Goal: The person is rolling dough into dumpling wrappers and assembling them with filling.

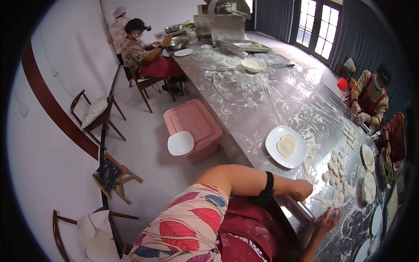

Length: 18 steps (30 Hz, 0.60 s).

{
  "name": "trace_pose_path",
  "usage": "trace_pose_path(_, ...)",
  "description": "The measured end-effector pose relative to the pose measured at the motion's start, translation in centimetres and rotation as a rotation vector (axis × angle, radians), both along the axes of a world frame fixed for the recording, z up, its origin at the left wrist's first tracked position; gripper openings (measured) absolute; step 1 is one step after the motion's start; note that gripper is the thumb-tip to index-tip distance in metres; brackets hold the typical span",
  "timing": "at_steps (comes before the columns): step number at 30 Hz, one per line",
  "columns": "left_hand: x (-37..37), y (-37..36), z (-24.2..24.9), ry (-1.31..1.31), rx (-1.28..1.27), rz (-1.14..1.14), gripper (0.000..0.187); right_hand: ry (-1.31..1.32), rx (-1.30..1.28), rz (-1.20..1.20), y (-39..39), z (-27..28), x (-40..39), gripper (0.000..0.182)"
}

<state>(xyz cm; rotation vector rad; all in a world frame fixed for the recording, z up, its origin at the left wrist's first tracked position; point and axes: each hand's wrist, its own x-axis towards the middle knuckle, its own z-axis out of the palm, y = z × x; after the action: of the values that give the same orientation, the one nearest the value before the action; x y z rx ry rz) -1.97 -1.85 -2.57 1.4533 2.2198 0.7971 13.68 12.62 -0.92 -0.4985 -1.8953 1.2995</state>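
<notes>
Looks soft, light, easily dented: see dough pieces (341, 172) right of frame. Pinch lightly by floured edges. Reach of left hand (302, 190) near-level from lower centre, fingers curled nearly closed, can't tell on what. At lower right, right hand (323, 222) raised, half curled; can't tell if gripping anything.

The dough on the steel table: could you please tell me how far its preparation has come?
Done, it seems: the flat dough on the white plate. In hand: the left hand is low over the near edge of the table; the right hand seems to hold something small, too unclear to name. Probably left: many small dough pieces beside the plate, not yet flattened thin.
</notes>
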Motion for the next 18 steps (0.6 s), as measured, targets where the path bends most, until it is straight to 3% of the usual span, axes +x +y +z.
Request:
trace_pose_path(2, 0.1, 0.1, 0.7, 0.005, -0.007, -0.052, 0.01, 0.001, 0.025, 0.074, 1.8, -0.8, -1.7, 0.024)
trace_pose_path(6, -0.5, 0.4, 1.4, 0.004, -0.024, -0.146, 0.011, 0.022, 0.109, -0.018, 0.2, -1.6, 1.5, 0.023)
trace_pose_path(10, -0.5, -0.5, 1.0, -0.082, 0.041, -0.007, 0.013, 0.038, 0.113, -0.073, -1.4, -1.2, 1.9, 0.024)
trace_pose_path(15, -0.2, 1.1, 2.1, 0.117, -0.082, 0.076, 0.01, -0.022, 0.075, 0.071, 2.6, -0.9, -2.7, 0.026)
trace_pose_path(18, -0.4, 0.3, 1.8, -0.011, 0.05, -0.112, 0.011, 0.016, 0.082, -0.006, 2.0, -2.3, -0.5, 0.026)
